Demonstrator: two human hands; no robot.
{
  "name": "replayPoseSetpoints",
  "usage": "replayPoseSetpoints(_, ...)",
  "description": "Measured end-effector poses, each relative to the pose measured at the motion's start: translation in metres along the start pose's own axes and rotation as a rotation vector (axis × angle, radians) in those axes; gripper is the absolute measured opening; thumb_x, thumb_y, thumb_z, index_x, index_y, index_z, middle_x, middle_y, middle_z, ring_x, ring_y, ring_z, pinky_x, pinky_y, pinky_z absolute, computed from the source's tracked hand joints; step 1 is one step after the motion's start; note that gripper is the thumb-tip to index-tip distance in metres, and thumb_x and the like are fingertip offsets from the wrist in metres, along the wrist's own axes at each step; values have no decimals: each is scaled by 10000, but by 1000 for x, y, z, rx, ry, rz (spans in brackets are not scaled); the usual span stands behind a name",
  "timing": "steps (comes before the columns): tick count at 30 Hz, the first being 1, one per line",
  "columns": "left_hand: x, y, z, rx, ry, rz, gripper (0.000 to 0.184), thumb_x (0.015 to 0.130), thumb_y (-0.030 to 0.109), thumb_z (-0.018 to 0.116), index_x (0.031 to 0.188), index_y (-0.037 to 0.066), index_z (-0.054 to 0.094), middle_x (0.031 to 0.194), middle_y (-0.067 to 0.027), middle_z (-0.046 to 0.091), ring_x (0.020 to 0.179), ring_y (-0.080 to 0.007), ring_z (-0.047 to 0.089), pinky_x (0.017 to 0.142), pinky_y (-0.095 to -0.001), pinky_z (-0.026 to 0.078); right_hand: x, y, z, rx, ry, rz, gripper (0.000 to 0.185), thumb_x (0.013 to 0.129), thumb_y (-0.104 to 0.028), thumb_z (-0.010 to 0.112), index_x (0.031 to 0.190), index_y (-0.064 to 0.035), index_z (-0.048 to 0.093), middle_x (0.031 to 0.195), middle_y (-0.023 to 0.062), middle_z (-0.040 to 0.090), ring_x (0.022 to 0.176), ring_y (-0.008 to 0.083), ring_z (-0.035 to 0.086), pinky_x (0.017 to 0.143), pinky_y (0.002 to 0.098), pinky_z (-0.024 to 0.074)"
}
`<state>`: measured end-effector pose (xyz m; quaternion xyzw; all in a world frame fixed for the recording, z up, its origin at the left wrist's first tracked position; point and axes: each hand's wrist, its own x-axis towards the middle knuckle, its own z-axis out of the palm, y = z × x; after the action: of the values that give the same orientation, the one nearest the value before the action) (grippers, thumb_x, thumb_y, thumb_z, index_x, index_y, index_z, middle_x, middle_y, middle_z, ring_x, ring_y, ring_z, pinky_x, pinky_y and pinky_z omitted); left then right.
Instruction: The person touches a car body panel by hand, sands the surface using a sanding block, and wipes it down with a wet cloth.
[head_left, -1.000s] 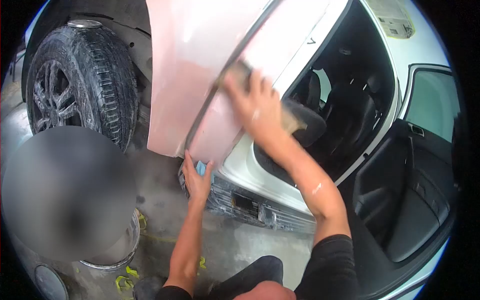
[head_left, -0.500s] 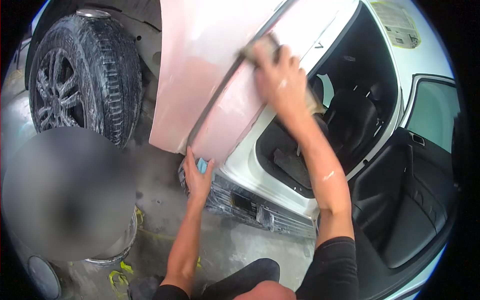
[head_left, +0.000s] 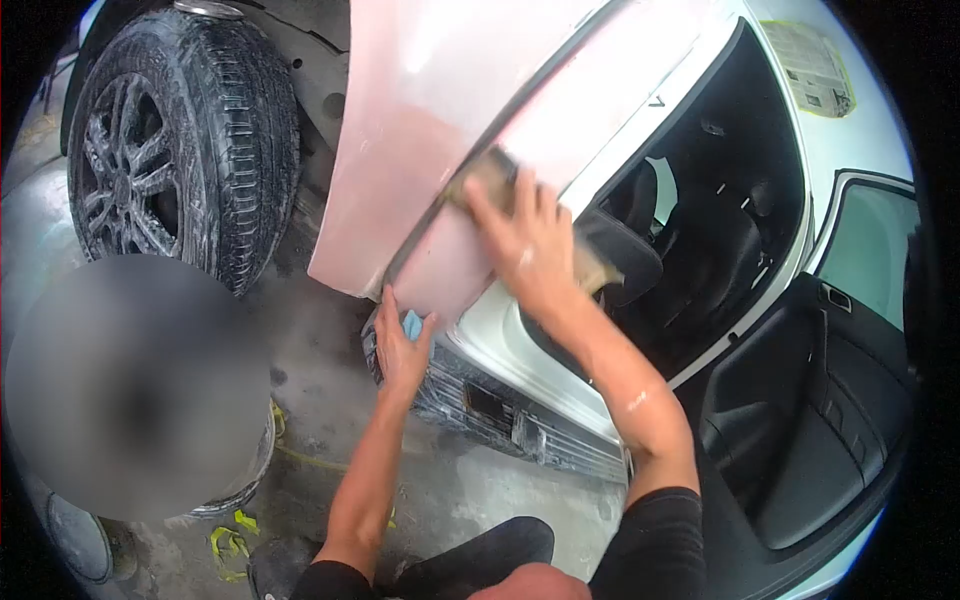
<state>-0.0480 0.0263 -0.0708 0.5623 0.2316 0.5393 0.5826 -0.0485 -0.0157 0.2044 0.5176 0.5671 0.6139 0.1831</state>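
Pinkish primer covers the car's body panel [head_left: 400, 130], and a dark grey strip [head_left: 500, 120] runs along it diagonally. Against the panel and strip, my right hand [head_left: 530, 240] grips a brownish sanding block [head_left: 490, 172], blurred by motion. A tan flap of sheet [head_left: 597, 272] shows beside that hand, over the window opening. My left hand [head_left: 402, 345] rests at the panel's lower corner, by the strip's lower end. A light blue piece [head_left: 412, 325] sits between its thumb and fingers.
A dusty wheel [head_left: 185, 150] stands at the upper left. Below it, a blurred round patch covers part of a bucket [head_left: 262, 455]. A can [head_left: 80, 540] and yellow-green tape scraps [head_left: 230, 550] lie on the floor. An open car door [head_left: 790, 430] is at the right.
My right hand moved up along the strip with the block, then back down. My left hand stayed at the corner. The view shifted, so the wheel appears farther right and higher.
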Motion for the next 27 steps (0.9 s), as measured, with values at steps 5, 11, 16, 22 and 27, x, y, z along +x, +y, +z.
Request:
replayPoseSetpoints(5, -6, 6, -4, -6, -10, -44, 991, 961, 343, 833, 1703, -8, 276, 1571, -355, 472, 1461, -504, 457, 1196, -540, 426, 27, 3, -19, 111, -111, 70, 675, 897, -117, 704, 1543, -283, 607, 1434, 341, 524, 1058, 421, 589, 761, 512, 479)
replayPoseSetpoints(11, -3, 8, -7, 2, -15, -24, 979, 966, 334, 825, 1704, -4, 278, 1550, -366, 486, 1437, -513, 479, 1192, -545, 426, -7, -10, -11, 90, -55, 85, 605, 947, -129, 646, 1538, -246, 593, 1385, 333, 544, 1039, 422, 586, 744, 524, 472)
replayPoseSetpoints(16, -4, 3, -3, -21, 3, -16, 972, 966, 336, 823, 1707, 8, 286, 1538, -376, 481, 1429, -512, 490, 1188, -541, 428, 37, 7, -19, 27, -92, 220, 592, 950, -177, 681, 1530, -242, 583, 1298, 297, 544, 1044, 430, 589, 761, 533, 490)
replayPoseSetpoints(22, -1, 4, -9, 2, -26, -22, 971, 965, 343, 827, 1706, 10, 295, 1530, -371, 485, 1418, -508, 499, 1183, -532, 434, 14, 0, -15, 80, -66, 91, 632, 940, -158, 684, 1556, -254, 580, 1372, 320, 535, 1055, 446, 591, 749, 534, 497)
replayPoseSetpoints(27, -6, -2, -2, 59, 32, 6, 967, 957, 435, 832, 1686, 8, 360, 1508, -311, 564, 1390, -448, 561, 1150, -530, 468, 10, -13, -15, -3, -90, 212, 623, 951, -125, 640, 1562, -229, 572, 1371, 346, 546, 1024, 426, 582, 767, 523, 483)
